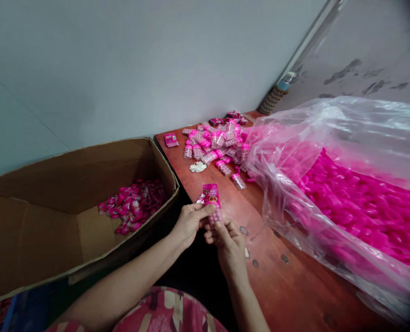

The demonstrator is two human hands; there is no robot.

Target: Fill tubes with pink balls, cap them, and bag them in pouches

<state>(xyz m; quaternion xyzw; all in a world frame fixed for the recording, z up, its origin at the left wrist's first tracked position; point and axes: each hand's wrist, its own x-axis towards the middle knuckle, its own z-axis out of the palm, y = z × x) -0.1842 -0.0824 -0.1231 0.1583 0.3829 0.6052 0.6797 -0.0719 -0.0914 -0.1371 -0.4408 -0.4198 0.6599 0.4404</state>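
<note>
My left hand (190, 222) and my right hand (227, 243) meet at the near edge of the red-brown table (277, 272). Together they pinch a small clear bottle of pink candy with a pink label card (212, 203), held upright. The left thumb presses on its side and the right fingertips grip its lower end. Farther back on the table lies a heap of similar small pink-capped bottles (219, 145). To my left a cardboard box (53, 221) holds several finished pink packs (134, 205) in its far corner.
A big clear plastic bag (329, 138) full of pink caps (364, 207) covers the table's right side. A loose pink card (171, 139) and a white scrap (198, 167) lie near the heap. A grey wall stands behind.
</note>
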